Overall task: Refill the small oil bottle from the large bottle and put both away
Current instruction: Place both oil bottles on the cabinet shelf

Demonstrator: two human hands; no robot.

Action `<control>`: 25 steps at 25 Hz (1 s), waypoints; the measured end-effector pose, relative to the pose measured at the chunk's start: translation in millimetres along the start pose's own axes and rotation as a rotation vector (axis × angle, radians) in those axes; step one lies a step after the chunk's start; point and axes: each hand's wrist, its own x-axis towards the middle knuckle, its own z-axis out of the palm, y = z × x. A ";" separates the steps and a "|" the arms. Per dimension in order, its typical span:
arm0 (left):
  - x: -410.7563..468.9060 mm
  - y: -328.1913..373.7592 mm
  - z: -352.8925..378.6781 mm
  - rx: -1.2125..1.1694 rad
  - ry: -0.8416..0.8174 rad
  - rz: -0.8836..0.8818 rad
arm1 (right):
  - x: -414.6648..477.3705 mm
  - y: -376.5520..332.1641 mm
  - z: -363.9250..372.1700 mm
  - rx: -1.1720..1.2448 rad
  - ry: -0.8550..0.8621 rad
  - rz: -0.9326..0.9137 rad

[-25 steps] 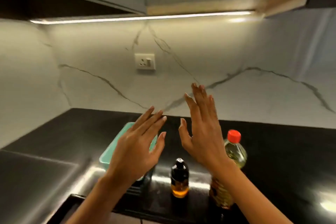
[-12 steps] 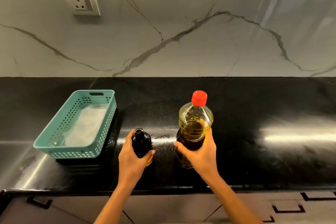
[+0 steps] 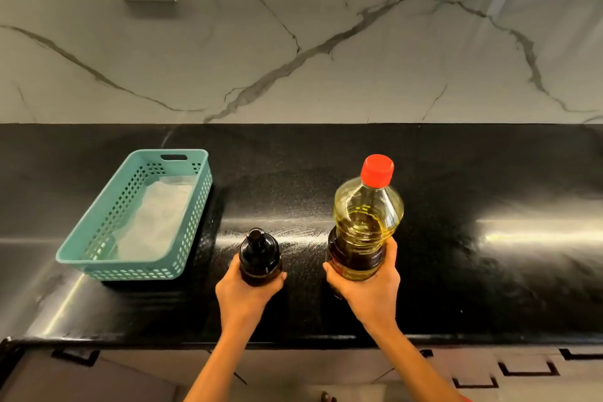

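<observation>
Fingers (image 3: 390, 251) of the right hand (image 3: 365, 290) wrap the large bottle (image 3: 365, 225) low down, hiding its base. Left hand (image 3: 244, 294) cups the small oil bottle (image 3: 259, 254) from the near side, its lower half covered, the oil level hard to read. Both forearms reach straight forward over the black counter (image 3: 489, 179). Both bottles stand upright, caps up, red cap (image 3: 377, 171) on, right of the teal basket (image 3: 98, 258).
</observation>
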 end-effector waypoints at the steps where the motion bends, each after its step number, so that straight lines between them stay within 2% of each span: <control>1: -0.1 1.8 -0.1 -0.005 0.005 0.000 | 1.2 -2.6 0.5 -0.004 0.011 0.000; 6: 3.4 31.4 -0.9 -0.014 0.009 0.078 | 14.3 -34.2 1.9 0.022 -0.013 -0.063; 9: 25.9 77.7 -3.2 -0.043 0.064 0.152 | 43.4 -81.6 4.0 0.087 0.018 -0.130; 16: 85.5 290.3 -41.2 -0.001 0.265 0.539 | 152.0 -256.1 -15.9 0.145 0.022 -0.498; 21: 92.5 439.7 -72.7 -0.193 0.268 0.796 | 217.1 -383.6 -49.2 0.218 0.038 -0.727; 25: 90.7 533.0 -87.3 -0.247 0.213 0.922 | 255.4 -460.9 -77.2 0.278 -0.058 -0.790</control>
